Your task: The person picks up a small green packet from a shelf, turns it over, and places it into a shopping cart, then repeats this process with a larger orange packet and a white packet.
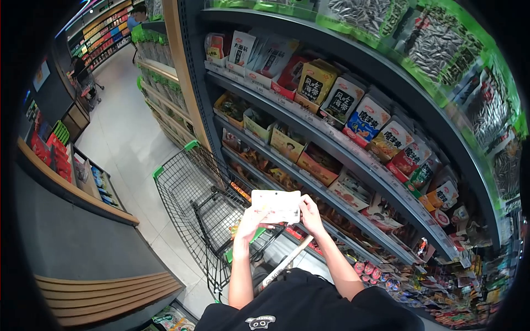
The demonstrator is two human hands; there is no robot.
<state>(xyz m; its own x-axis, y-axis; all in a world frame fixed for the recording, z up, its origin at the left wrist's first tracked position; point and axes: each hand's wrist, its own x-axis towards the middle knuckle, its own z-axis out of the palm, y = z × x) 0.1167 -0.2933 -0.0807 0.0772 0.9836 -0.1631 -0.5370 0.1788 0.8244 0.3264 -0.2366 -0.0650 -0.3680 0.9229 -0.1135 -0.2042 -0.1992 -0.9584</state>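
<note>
Both my hands hold a white snack packet (282,202) up in front of me, its printed face toward the camera; the small text is too blurred to read. My left hand (252,222) is closed on the packet's lower left side. At its right edge, my right hand (311,214) pinches the packet between thumb and fingers. Just beyond and below them stands a black wire shopping cart (190,190) with green corners and a green handle part. An orange packet (241,191) shows inside the cart near its right side.
To the right rise curved shelves (331,129) of snack packets, including a yellow packet (316,83) and a blue-white packet (364,121). Large bags of dried fish (441,44) hang above. A wooden-edged counter (88,190) stands at left, beside a tiled aisle (124,116). A person (134,19) is far off.
</note>
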